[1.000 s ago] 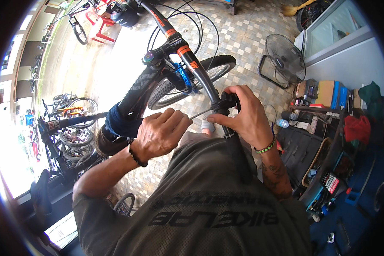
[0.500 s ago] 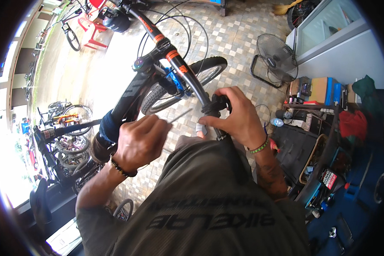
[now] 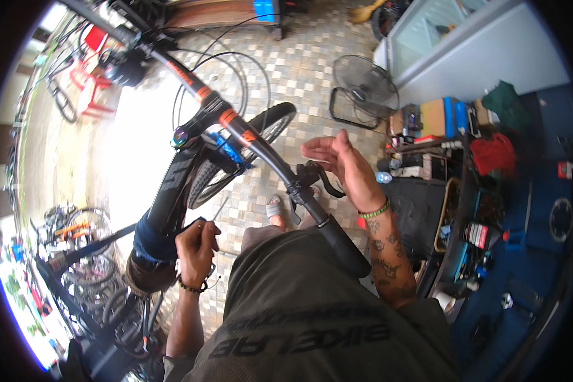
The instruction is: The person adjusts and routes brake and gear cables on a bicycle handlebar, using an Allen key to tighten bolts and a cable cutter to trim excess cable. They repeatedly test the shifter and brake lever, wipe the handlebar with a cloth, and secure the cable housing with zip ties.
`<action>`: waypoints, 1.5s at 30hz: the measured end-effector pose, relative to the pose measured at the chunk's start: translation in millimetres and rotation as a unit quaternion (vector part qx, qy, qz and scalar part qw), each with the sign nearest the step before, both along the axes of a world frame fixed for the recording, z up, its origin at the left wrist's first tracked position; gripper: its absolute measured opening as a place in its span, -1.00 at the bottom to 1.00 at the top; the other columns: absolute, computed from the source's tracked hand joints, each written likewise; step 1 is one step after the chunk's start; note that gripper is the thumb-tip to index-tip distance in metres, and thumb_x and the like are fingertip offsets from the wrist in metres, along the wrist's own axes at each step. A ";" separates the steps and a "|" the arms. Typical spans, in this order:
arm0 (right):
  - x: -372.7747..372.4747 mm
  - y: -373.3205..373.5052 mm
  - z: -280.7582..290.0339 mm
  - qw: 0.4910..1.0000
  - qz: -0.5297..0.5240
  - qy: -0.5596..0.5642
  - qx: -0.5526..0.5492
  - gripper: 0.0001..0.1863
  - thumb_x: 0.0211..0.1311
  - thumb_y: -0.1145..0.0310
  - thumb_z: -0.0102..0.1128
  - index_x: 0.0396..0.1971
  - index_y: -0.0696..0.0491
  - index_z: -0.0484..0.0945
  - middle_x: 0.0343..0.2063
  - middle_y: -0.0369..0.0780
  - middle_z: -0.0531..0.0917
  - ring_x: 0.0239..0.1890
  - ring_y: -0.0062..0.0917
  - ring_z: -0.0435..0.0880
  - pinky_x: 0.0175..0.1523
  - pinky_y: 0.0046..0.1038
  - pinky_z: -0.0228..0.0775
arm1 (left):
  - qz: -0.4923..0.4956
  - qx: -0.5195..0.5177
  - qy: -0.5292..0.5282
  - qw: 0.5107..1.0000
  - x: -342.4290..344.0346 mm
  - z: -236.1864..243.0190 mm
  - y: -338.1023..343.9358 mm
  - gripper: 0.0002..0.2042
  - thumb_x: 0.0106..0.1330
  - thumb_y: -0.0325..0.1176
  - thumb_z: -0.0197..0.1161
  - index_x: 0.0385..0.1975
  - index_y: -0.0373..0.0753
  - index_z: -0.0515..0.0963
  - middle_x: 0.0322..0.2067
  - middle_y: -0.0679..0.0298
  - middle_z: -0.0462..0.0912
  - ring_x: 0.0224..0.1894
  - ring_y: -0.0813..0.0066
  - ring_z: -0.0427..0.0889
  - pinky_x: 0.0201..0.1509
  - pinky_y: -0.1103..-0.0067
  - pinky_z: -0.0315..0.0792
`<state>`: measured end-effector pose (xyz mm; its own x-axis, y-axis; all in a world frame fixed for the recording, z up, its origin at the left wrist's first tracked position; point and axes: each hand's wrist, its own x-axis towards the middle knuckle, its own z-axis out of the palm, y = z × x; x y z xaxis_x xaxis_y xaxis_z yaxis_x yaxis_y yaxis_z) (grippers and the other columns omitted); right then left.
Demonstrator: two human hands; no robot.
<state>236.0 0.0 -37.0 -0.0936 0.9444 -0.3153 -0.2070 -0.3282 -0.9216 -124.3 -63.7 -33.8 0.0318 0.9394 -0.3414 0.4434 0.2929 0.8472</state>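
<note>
My left hand (image 3: 196,245) is closed on a thin metal tool (image 3: 220,207), held low beside the blue-cloth-wrapped part (image 3: 149,235) of a black bike frame (image 3: 178,175). My right hand (image 3: 344,162) is open, fingers raised just above and behind the brake lever clamp (image 3: 299,186), not visibly gripping it. The clamp and lever sit on the black and orange handlebar (image 3: 264,153), with a dark grip (image 3: 340,248) at its near end. Cables loop over the front wheel (image 3: 274,118).
A standing fan (image 3: 363,86) is on the tiled floor, beside cluttered shelves (image 3: 445,146) and a blue work surface (image 3: 535,254) at right. Other bikes (image 3: 92,254) line the left, with red plastic chairs (image 3: 92,95) farther back. My sandalled foot (image 3: 275,209) shows below the handlebar.
My left hand has withdrawn the tool from the clamp, down and left. My right hand has released the clamp, lifted and opened. The view has shifted, placing the bike farther left.
</note>
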 end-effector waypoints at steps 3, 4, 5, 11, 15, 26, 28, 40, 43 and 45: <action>36.4 -30.8 -68.1 0.971 -0.206 0.112 -0.050 -0.33 0.65 -0.26 -0.17 0.02 0.12 0.59 0.04 -0.14 0.75 0.10 -0.42 0.73 0.25 -0.32 0.52 | -0.097 -0.080 0.030 0.992 9.2 -79.2 11.5 -0.64 0.60 -0.22 0.17 -0.40 -0.34 0.68 -0.71 0.30 0.58 -0.65 0.66 0.52 -0.56 0.57 0.35; 45.7 -50.9 -111.6 0.937 -0.320 0.112 -0.089 -0.40 0.65 -0.21 -0.10 -0.07 0.08 0.61 -0.03 -0.18 0.78 -0.01 -0.45 0.77 0.17 -0.35 0.58 | -0.152 -0.073 0.081 0.982 8.6 -122.5 4.9 -0.67 0.55 -0.22 0.21 -0.42 -0.29 0.71 -0.73 0.25 0.60 -0.65 0.56 0.58 -0.52 0.48 0.41; 57.3 -85.5 -173.8 0.932 -0.339 0.051 -0.116 -0.45 0.65 -0.16 -0.05 -0.17 0.05 0.62 -0.14 -0.23 0.79 -0.14 -0.50 0.77 0.05 -0.38 0.60 | -0.227 -0.083 0.103 0.965 13.0 -157.5 0.8 -0.67 0.54 -0.21 0.21 -0.43 -0.27 0.73 -0.71 0.21 0.63 -0.64 0.45 0.64 -0.49 0.45 0.44; -40.1 -255.0 -195.6 0.876 -0.227 -0.425 0.027 -0.77 0.27 0.38 0.34 -0.09 0.03 0.63 -0.14 -0.17 0.65 -0.05 -0.26 0.67 0.06 -0.17 0.50 | -0.428 -0.196 -0.017 0.882 125.3 -199.0 -37.3 -0.60 0.56 -0.16 0.16 -0.42 -0.36 0.71 -0.63 0.11 0.71 -0.60 0.38 0.72 -0.48 0.44 0.55; -72.2 -322.4 -165.4 0.813 -0.143 -0.562 -0.053 -0.72 0.26 0.33 0.36 -0.04 -0.03 0.67 -0.07 -0.17 0.66 -0.03 -0.26 0.70 0.08 -0.15 0.51 | -0.584 -0.189 -0.045 0.789 190.6 -187.0 -69.8 -0.60 0.55 -0.14 0.16 -0.43 -0.35 0.67 -0.65 0.18 0.66 -0.64 0.45 0.66 -0.53 0.46 0.50; 43.0 -642.6 -180.6 0.468 -0.704 -0.494 -0.203 -0.88 0.35 0.45 0.27 -0.19 0.01 0.74 -0.22 -0.14 0.75 -0.21 -0.20 0.75 -0.06 -0.21 0.60 | -0.580 -0.190 -0.049 0.790 286.2 -202.4 -179.1 -0.58 0.62 -0.08 0.17 -0.22 -0.38 0.70 -0.62 0.32 0.62 -0.60 0.58 0.62 -0.63 0.62 0.46; 81.7 -730.3 -168.7 0.372 -0.727 -0.514 -0.262 -0.92 0.33 0.46 0.32 -0.24 0.02 0.76 -0.37 -0.15 0.76 -0.28 -0.16 0.78 -0.13 -0.21 0.60 | -0.550 -0.179 -0.036 0.815 288.4 -211.1 -198.1 -0.60 0.62 -0.07 0.19 -0.21 -0.36 0.69 -0.61 0.32 0.62 -0.59 0.59 0.63 -0.63 0.63 0.46; 230.2 -914.0 -208.6 0.331 -0.661 -0.490 -0.462 -0.79 0.28 0.19 0.41 -0.17 -0.06 0.80 -0.28 -0.06 0.81 -0.16 -0.05 0.81 -0.05 -0.09 0.67 | -0.587 -0.182 -0.005 0.789 335.8 -195.7 -314.4 -0.67 0.63 -0.15 0.16 -0.12 -0.35 0.67 -0.56 0.30 0.64 -0.53 0.56 0.67 -0.61 0.61 0.52; 219.9 -899.5 -197.1 0.321 -0.717 -0.487 -0.381 -0.83 0.28 0.26 0.40 -0.20 -0.01 0.78 -0.21 -0.08 0.81 -0.11 -0.06 0.80 -0.02 -0.10 0.66 | -0.583 -0.163 0.004 0.796 334.5 -191.3 -307.7 -0.67 0.63 -0.17 0.15 -0.10 -0.35 0.66 -0.54 0.29 0.65 -0.53 0.55 0.68 -0.59 0.61 0.55; 196.4 -900.8 -195.9 0.271 -0.755 -0.520 -0.292 -0.85 0.29 0.32 0.39 -0.20 0.01 0.76 -0.16 -0.09 0.79 -0.09 -0.07 0.78 -0.01 -0.09 0.65 | -0.557 -0.141 0.026 0.818 319.7 -189.3 -290.4 -0.69 0.60 -0.19 0.17 -0.08 -0.35 0.66 -0.56 0.30 0.61 -0.54 0.54 0.66 -0.59 0.62 0.54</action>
